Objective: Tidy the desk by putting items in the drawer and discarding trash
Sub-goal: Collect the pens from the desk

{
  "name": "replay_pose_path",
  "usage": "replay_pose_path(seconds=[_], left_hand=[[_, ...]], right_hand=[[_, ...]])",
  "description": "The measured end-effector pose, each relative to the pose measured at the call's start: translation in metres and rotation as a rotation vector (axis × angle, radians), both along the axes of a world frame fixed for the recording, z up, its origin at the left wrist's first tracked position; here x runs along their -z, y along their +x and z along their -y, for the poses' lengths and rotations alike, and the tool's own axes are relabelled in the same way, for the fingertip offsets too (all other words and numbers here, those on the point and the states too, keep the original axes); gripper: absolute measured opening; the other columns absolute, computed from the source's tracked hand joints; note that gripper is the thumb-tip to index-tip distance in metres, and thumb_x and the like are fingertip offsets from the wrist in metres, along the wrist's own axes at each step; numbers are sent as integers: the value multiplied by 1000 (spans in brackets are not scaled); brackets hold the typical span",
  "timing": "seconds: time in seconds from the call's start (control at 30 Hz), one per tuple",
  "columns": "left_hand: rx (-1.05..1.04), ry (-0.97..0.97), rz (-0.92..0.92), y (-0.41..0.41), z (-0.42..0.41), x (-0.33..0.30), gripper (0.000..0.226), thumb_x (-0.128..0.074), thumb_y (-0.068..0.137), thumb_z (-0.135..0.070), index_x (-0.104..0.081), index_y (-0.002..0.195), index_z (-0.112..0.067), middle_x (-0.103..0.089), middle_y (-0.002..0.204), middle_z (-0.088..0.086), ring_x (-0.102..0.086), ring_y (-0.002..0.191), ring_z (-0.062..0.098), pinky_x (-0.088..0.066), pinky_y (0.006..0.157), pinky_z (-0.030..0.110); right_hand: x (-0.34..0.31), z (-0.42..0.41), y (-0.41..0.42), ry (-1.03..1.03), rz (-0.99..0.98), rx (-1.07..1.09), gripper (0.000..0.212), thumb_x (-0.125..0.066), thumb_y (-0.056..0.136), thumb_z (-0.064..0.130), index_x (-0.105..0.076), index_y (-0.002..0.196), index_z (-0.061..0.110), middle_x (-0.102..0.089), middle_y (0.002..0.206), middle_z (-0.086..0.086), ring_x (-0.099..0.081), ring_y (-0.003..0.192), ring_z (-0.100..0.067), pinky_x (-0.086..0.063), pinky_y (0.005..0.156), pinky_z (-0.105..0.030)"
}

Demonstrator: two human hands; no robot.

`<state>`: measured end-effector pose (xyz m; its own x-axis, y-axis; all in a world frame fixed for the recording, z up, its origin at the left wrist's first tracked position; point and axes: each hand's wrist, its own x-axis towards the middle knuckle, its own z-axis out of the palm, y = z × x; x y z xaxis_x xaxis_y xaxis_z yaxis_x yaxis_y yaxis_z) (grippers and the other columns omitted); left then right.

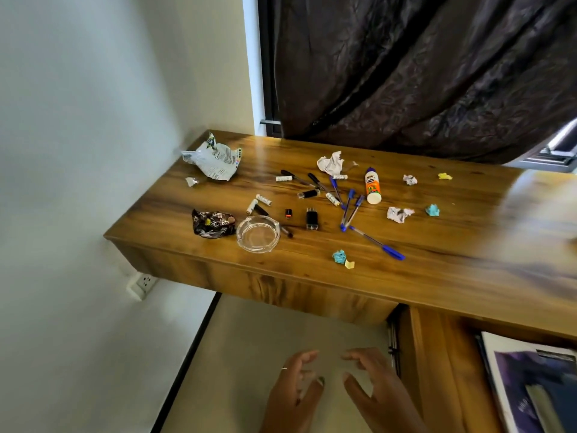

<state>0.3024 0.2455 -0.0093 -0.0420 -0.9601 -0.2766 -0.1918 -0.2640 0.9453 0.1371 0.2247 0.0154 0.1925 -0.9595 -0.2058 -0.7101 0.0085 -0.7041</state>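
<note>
Both hands sat lowest in view, below the desk edge and over bare floor. Left hand (296, 392) and right hand (374, 389) were apart, fingers loosely spread, neither one holding anything. Nothing looked sorted yet.

Desk (312, 276): long wooden top, clutter across its middle. Drawer (437, 364) stood pulled out at lower right, a book (530, 385) lying in it.

Risks, largest thing down:
- White wrapper (214, 160) at the far left corner, beside the wall. Light and crumpled; a sweeping arm could knock it off the end.
- Dark wrapper (214, 224) was touching or just beside the glass ashtray (258, 233). The ashtray stood close to the front edge; tugging the wrapper could nudge it over, and glass would break on that floor.
- Glue bottle (373, 186) lay on its side, likely to roll if bumped.
- Blue pens (349, 209), crossed in a heap, one (377, 243) apart nearer the front edge. Grabbing the bundle could scatter them.
- Batteries (263, 200) and other small cylinders, round, loose, prone to rolling off.
- Black lighter (312, 219) and a small black-and-orange piece (288, 213): easily binned by mistake.
- Paper scraps, white (331, 162), blue (339, 256), yellow (445, 175): small enough to be missed, or swept into the drawer with the pens.

The desk's right end was blurred; anything there could not be told.
</note>
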Motion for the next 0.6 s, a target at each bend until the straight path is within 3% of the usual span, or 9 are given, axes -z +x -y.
replay_pose_path(seconds=[0.1,0.2,0.37,0.5,0.6], left_hand=[[-5,28,-18,14,14,-2,48,-52,64,-48,-54,112,-46,-56,119,-21,-57,99,-5,-46,78,9],[-6,37,-50,28,37,-5,52,-53,63,-52,-50,113,-38,-52,124,-18,-57,99,-5,-45,76,7],[38,-27,-78,46,94,-17,64,-48,59,-68,-50,117,-40,-54,122,-25,-55,102,-13,-43,75,7],[98,-64,-121,51,146,-30,62,-53,64,-61,-53,119,-31,-61,121,-11,-58,104,-6,-45,78,10],[172,-77,-109,51,187,-40,50,-54,74,-51,-52,121,-33,-60,121,-16,-57,106,-6,-46,81,11]], right_hand=[[4,14,10,-24,20,28,26,-58,88,27,-45,101,45,-42,108,27,-45,103,5,-36,79,-8],[3,34,18,-30,43,77,26,-58,88,23,-47,100,43,-43,105,28,-44,99,9,-33,79,-8],[-10,94,22,-104,69,190,24,-58,89,18,-53,96,41,-54,104,16,-53,99,-3,-41,81,-19],[-24,152,14,-175,3,294,19,-57,90,19,-60,108,24,-54,110,5,-53,102,-12,-46,85,-29],[-26,192,4,-242,-24,404,21,-58,88,15,-61,108,21,-61,107,0,-58,99,-18,-52,83,-40]])
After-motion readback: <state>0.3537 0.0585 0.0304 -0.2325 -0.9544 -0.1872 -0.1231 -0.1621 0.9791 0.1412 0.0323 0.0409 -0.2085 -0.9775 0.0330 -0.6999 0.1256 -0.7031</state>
